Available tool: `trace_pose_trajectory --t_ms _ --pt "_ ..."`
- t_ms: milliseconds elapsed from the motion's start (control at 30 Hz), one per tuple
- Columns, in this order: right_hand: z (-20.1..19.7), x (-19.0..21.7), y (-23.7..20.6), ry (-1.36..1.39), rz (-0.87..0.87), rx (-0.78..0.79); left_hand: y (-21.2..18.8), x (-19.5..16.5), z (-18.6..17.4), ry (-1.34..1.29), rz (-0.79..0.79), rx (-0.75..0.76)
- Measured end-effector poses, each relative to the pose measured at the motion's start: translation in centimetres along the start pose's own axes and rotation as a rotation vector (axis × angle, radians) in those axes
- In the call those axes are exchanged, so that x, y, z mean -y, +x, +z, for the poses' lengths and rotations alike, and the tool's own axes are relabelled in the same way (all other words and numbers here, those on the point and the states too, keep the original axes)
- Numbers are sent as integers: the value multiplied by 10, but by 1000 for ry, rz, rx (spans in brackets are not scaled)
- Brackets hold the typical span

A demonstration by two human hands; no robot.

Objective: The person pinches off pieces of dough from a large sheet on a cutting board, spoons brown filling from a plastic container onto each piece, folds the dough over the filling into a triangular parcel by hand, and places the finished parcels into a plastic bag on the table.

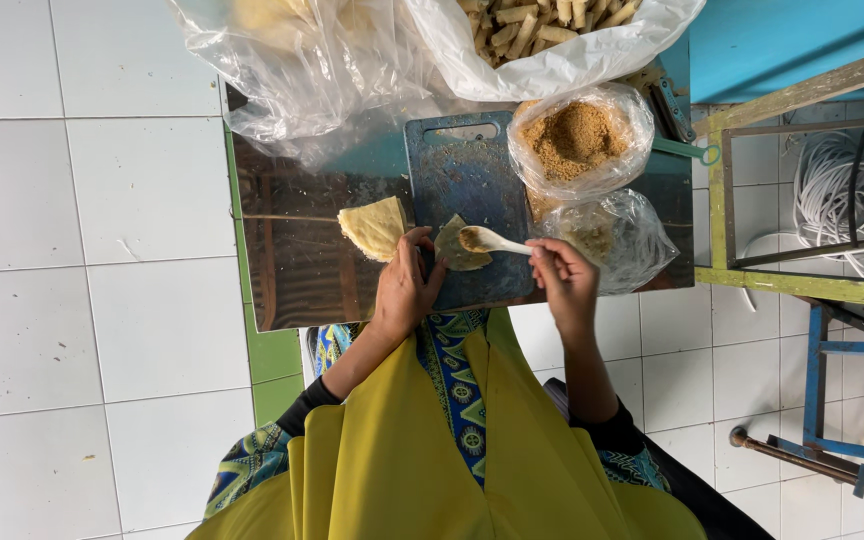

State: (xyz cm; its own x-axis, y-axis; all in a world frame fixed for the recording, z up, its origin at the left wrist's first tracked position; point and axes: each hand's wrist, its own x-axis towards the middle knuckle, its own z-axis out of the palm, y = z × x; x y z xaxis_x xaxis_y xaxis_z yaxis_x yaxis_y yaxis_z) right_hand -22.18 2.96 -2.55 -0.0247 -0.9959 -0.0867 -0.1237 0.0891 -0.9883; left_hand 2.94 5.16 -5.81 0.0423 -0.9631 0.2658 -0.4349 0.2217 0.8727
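Centre frame: left hand (404, 285) pins a thin triangular wrapper (459, 246) on the blue cutting board (462, 170), right hand (564, 280) grips a white spoon (492, 240) whose bowl sits on the wrapper with brownish filling. Stack of pale wrappers (376, 227) just left of the left hand. Upper centre: open bag of brown crumbs (574, 140), above it a bag of rolled sticks (542, 25); white floor tiles (82, 250) fill the left.

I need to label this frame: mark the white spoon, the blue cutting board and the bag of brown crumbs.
white spoon (497, 240), head view, on its handle.
blue cutting board (467, 175), head view, bare upper face.
bag of brown crumbs (574, 140), head view, on the crumbs.
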Motion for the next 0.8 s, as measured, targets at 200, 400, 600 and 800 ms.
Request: trace_pose_trajectory --t_ms 200,400,600,800 --pt "18 -3 -12 -253 -290 24 -1 1 0 -32 17 -35" --pt "21 -3 -22 -589 -699 -25 -1 1 0 -44 -2 -22" --pt "12 -34 -23 -620 -866 -68 -2 2 1 -53 -6 -27" --pt "-3 -51 -11 -592 -947 -218 -3 5 0 -55 24 -35"
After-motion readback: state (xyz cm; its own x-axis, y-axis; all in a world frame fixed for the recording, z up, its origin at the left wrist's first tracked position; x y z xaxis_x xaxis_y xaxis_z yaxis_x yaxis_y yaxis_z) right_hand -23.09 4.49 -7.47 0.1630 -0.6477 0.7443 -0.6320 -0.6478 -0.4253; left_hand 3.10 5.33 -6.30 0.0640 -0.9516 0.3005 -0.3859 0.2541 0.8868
